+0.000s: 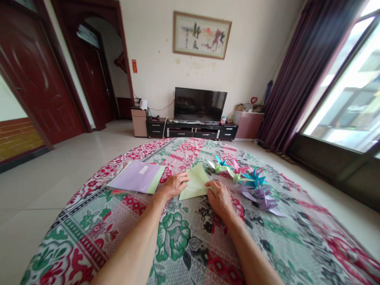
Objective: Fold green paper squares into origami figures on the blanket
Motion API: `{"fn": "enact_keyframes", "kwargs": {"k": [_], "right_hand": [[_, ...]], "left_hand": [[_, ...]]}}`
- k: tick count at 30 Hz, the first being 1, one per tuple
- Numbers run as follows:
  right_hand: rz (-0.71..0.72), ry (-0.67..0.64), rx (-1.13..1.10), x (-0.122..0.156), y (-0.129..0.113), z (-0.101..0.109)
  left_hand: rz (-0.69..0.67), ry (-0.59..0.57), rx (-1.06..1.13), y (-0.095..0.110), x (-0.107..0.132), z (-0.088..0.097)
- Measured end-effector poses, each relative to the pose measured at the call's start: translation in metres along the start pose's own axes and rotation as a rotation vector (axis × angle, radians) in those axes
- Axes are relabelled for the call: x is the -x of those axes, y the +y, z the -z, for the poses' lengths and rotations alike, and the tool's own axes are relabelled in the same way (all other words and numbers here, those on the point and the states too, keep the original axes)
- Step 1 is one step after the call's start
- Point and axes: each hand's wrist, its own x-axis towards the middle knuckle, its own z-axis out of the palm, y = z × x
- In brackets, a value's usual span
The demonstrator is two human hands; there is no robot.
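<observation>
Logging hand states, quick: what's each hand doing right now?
Left hand: fingers bent, on the left edge of the green paper; grip cannot be told.
Right hand: fingers bent, on its right corner; grip cannot be told.

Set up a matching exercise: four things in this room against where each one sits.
1 pale green sheet
2 purple sheet
3 folded paper figures
4 television

a to the right of the right hand
b on the low cabinet at the far wall
c touched by both hands
d to the left of the left hand

Pairs: 1-c, 2-d, 3-a, 4-b
</observation>
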Motion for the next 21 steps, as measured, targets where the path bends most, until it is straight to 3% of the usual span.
{"fn": "enact_keyframes", "kwargs": {"k": [3, 8, 13, 18, 21], "right_hand": [[0.023, -0.013, -0.023, -0.001, 0.001, 0.000], [0.005, 0.000, -0.253, -0.008, 0.010, 0.006], [0.083, -0.112, -0.388, -0.011, 0.028, 0.013], [0.274, -0.018, -0.248, -0.008, 0.030, 0.011], [0.324, -0.041, -0.118, -0.004, 0.028, 0.010]], "left_hand": [[-0.004, 0.026, 0.003, 0.001, 0.000, 0.000], [-0.032, 0.096, -0.013, 0.000, -0.002, -0.002], [-0.086, 0.043, -0.086, -0.002, -0.006, -0.004], [-0.124, 0.038, -0.157, -0.003, -0.006, -0.007], [-0.130, 0.036, -0.172, -0.004, -0.006, -0.008]]}}
